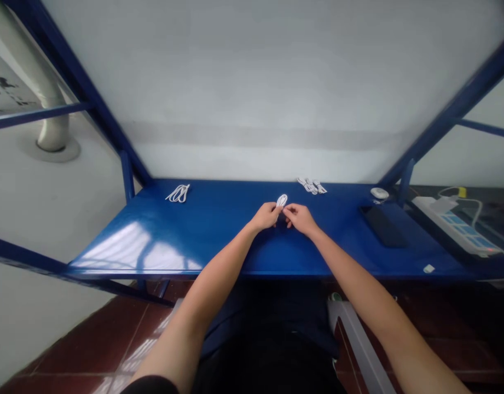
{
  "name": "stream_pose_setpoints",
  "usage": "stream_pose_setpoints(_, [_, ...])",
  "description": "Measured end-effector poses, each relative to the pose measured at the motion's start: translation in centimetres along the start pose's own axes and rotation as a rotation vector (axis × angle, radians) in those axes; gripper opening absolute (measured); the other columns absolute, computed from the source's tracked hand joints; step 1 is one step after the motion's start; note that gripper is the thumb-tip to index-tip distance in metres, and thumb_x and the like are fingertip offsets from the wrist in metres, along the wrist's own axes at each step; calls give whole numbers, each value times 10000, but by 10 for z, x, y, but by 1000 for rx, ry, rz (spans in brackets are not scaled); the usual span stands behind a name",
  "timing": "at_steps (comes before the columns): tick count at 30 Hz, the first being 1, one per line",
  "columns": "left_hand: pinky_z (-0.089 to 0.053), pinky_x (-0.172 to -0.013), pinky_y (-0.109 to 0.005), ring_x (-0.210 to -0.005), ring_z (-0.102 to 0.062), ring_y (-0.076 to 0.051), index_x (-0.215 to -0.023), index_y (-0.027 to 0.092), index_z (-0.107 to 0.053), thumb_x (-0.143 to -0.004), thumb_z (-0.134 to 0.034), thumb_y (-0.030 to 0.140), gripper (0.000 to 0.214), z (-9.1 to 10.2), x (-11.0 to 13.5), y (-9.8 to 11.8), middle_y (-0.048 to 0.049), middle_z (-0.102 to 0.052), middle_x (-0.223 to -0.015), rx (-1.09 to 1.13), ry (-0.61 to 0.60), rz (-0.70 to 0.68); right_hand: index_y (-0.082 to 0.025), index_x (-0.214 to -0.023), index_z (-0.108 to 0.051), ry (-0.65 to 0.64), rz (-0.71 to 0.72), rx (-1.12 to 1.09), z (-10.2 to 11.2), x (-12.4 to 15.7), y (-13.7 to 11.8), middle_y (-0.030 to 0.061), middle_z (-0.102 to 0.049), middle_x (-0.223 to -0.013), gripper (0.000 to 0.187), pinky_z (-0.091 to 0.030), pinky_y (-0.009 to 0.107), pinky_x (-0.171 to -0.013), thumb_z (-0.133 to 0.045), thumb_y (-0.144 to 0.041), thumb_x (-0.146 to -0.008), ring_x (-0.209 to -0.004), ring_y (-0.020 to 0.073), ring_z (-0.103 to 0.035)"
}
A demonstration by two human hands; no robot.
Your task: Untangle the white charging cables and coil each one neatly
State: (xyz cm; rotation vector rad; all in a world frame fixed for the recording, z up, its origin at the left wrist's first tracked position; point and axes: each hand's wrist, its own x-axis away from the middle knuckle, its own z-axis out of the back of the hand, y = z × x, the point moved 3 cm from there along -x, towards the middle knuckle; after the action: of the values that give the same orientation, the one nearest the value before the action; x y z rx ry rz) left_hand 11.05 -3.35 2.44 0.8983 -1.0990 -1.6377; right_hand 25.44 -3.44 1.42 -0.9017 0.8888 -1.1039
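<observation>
A small coiled white cable (282,201) is held above the middle of the blue table. My left hand (267,215) is closed around the lower part of the coil, with its loops sticking up past the thumb. From the other side my right hand (297,215) pinches at the coil's right edge; its fingertips are bent together, and what exactly lies between them is too small to make out. Several bundled white cables (311,186) lie at the back edge, right of my hands. Another looped white cable (178,193) rests at the back left.
The blue table (219,219) has a blue metal frame and a pale wall behind it. On the right are a black phone (383,226), a round white object (379,193), a small white piece (429,268) and a power strip (457,224) with a plugged-in cable.
</observation>
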Motion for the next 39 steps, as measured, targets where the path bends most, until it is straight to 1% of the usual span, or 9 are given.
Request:
stream_pose_setpoints(5, [-357, -390, -154, -364, -516, -72, -657, 154, -488, -941, -462, 244, 299, 0, 1, 2, 52, -506, -456, 10, -17, 8, -182, -804, -626, 40, 69, 78, 0, 4, -6, -12, -594, -596, 279, -451, 233, -412, -599, -460, -798, -413, 117, -559])
stream_pose_setpoints(8, [-357, -395, -159, -367, -521, -75, -658, 157, -483, -940, -464, 244, 296, 0, 1, 2, 52, -508, -460, -7, -8, -7, -188, -804, -612, 41, 55, 52, -2, 4, -6, -24, -579, -565, 283, -441, 230, -400, -599, -470, -803, -401, 115, -550])
stream_pose_setpoints(15, [-353, -395, -161, -383, -529, -73, -703, 162, -478, -944, -447, 246, 257, -2, 1, 1, 52, -513, -521, -69, -13, -60, -179, -704, -562, -17, -125, -241, -8, -1, 3, -29, -541, -516, 332, -428, 213, -389, -682, -484, -752, -389, 95, -517])
stream_pose_setpoints(20, [-346, -383, -160, -378, -520, -66, -718, 163, -479, -943, -452, 271, 250, -5, 2, 0, 50, -514, -559, -100, 10, -115, -162, -655, -555, -103, -311, -508, -5, -1, 4, -13, -525, -535, 195, -420, 185, -393, -695, -265, -744, -443, 81, -493])
stream_pose_setpoints(25, [-335, -366, -160, -361, -510, -68, -695, 157, -491, -942, -458, 246, 264, -6, 2, 2, 53, -499, -515, -12, -17, -49, -158, -670, -575, -158, -349, -518, -3, 0, 0, 6, -537, -556, 123, -435, 195, -395, -649, -219, -746, -461, 95, -509])
stream_pose_setpoints(27, [-344, -370, -163, -350, -494, -67, -661, 154, -488, -940, -465, 227, 289, -5, 1, 1, 53, -487, -481, 48, -21, 13, -167, -680, -576, -100, -281, -398, -2, 0, -1, -1, -535, -536, 152, -442, 210, -395, -653, -275, -754, -444, 103, -510])
stream_pose_setpoints(30, [-373, -384, -177, -342, -473, -67, -620, 150, -489, -941, -476, 225, 330, -3, -1, -2, 47, -478, -450, 151, -1, 92, -180, -784, -606, 21, -59, -92, 0, 3, -4, 0, -583, -595, 174, -463, 245, -415, -657, -345, -760, -449, 123, -535])
stream_pose_setpoints(35, [-380, -391, -180, -339, -462, -65, -605, 140, -514, -935, -525, 289, 362, -3, -4, -8, 41, -475, -431, 193, 19, 150, -197, -828, -641, 120, 317, 322, 0, 8, -13, 45, -648, -773, 127, -517, 302, -600, -600, -315, -809, -620, 162, -595])
stream_pose_setpoints(39, [-383, -391, -177, -338, -464, -65, -619, 140, -522, -930, -538, 311, 355, -4, -4, -10, 45, -477, -432, 190, 11, 160, -199, -843, -659, 123, 420, 434, 1, 9, -16, 52, -638, -785, 138, -502, 312, -657, -569, -304, -850, -653, 170, -585])
